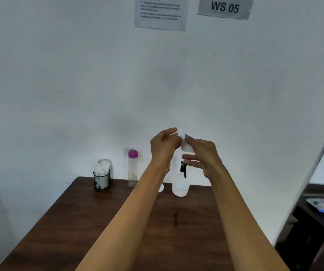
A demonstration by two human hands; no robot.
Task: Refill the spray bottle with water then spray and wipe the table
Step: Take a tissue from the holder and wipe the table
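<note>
Above the worktop, near the wall, I hold a small white bottle with a blue cap; my right hand fingers curl round its body and my left hand fingers pinch its top. Below them the spray bottle stands upright. Left of it stand a clear bottle with a purple lid and a black cup of tissues.

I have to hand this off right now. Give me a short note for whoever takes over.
Left hand pinches the white cap end of a small white bottle; right hand grips its body, raised above the table.
Spray bottle stands on the table at the back, black trigger head in place.
Done: nothing visible yet.
Left: refill, spray, wipe using tissues in the black cup.
</note>
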